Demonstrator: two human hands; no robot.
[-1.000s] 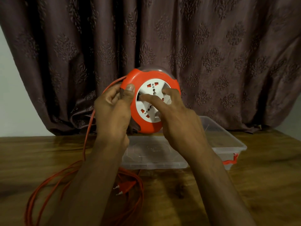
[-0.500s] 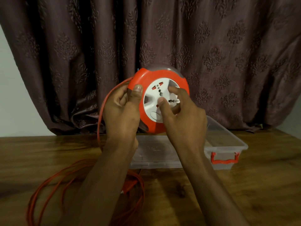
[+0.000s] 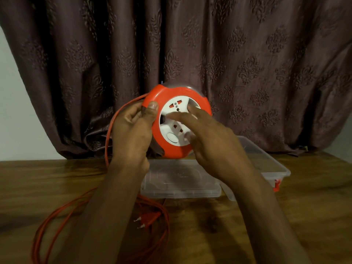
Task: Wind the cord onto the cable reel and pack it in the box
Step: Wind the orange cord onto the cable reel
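An orange cable reel [image 3: 171, 98] with a white socket face [image 3: 174, 121] is held up in front of the curtain. My left hand [image 3: 133, 130] grips its left rim, thumb on the orange edge. The fingers of my right hand [image 3: 207, 138] lie spread on the white face, blurred by motion. The orange cord [image 3: 110, 134] runs from the reel's left side down to loose loops on the table [image 3: 57, 212]. Its two-pin plug [image 3: 147, 219] lies on the table between my forearms. A clear plastic box [image 3: 274, 164] with an orange latch sits behind my right hand.
A clear lid [image 3: 181, 181] lies flat on the wooden table [image 3: 314, 216] just left of the box. A dark patterned curtain [image 3: 228, 54] hangs close behind the table's far edge. A pale wall [image 3: 11, 111] shows at the left.
The white socket face has turned within the orange rim under my right fingers. The cord loop by the reel's left side has drawn upward. My left hand keeps its grip.
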